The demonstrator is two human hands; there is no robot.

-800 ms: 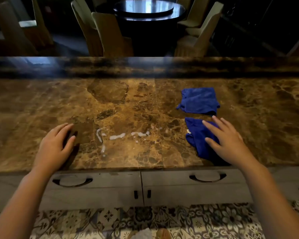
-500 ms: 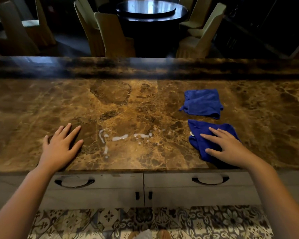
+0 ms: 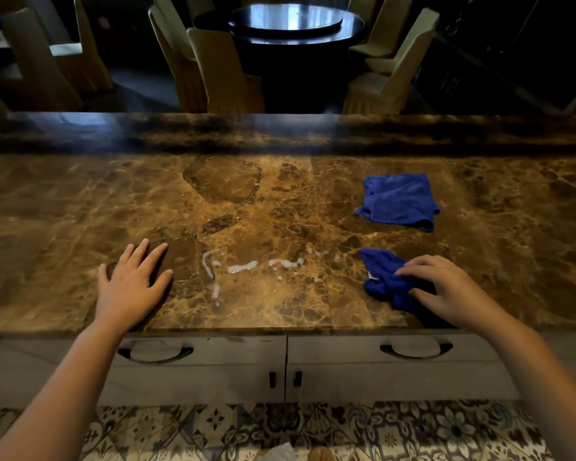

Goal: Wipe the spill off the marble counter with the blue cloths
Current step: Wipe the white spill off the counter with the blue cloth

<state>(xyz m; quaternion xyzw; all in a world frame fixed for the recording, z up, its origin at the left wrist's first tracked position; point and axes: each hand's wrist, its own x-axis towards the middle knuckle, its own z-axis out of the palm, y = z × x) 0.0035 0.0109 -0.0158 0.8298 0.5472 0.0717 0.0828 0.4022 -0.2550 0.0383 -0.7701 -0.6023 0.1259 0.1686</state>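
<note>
Head view: right hand [image 3: 453, 291] has now bunched the near cloth [image 3: 384, 281]; left hand [image 3: 130, 287] stays flat.

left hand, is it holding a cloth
No, the left hand lies flat and bare on the marble counter.

You look at a warmly lit counter [image 3: 280, 207], brightest at its middle and falling dim toward both ends. The room behind is dark; only the round table [image 3: 293, 19] catches a cool sheen. The counter's far ledge shows a faint bluish glare. Your wide lens bows the counter edge. The picture is slightly soft, with murky corners.
</note>
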